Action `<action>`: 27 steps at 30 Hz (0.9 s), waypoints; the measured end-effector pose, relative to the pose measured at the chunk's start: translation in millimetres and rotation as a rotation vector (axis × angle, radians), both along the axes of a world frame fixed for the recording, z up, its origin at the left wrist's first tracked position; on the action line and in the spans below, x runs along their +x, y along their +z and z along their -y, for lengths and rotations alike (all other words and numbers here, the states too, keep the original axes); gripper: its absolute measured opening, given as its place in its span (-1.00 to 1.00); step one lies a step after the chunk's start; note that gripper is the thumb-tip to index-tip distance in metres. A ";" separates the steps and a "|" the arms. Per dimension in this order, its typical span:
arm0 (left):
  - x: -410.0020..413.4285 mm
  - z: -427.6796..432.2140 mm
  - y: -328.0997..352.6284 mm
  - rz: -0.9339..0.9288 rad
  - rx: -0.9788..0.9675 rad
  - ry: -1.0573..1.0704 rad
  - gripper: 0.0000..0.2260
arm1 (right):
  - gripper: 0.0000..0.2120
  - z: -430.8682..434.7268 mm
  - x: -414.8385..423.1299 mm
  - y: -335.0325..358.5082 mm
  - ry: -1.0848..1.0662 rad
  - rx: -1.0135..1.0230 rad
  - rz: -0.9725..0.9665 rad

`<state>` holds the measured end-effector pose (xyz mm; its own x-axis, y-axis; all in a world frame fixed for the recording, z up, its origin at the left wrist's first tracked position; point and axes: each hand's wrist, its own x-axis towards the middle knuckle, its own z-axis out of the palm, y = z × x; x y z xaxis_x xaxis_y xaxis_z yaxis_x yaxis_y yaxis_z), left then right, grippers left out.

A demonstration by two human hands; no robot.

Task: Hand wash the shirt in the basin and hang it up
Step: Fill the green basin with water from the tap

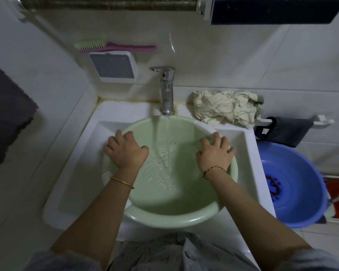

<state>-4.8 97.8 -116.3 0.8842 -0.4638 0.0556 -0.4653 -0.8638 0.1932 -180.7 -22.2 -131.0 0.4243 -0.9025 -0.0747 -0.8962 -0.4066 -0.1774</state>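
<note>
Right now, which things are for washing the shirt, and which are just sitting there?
For the job: shirt crumpled on the sink ledge; green basin; running tap; left hand and right hand gripping the basin's rim.

Just lying about: blue basin; brush; soap dish; dark cloth.

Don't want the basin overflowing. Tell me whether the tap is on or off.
On. A stream falls from the tap into the green basin, rippling shallow water that sits far below the rim.
</note>
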 end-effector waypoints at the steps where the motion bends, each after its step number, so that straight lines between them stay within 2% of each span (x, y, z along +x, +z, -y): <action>1: 0.0 0.1 0.0 0.000 0.001 -0.001 -0.43 | -0.62 -0.1 0.0 -0.1 0.001 -0.002 0.001; 27: 1.1 -0.3 -1.9 -0.008 0.008 -0.003 -0.42 | -0.62 0.0 -0.5 0.2 0.006 -0.010 -0.006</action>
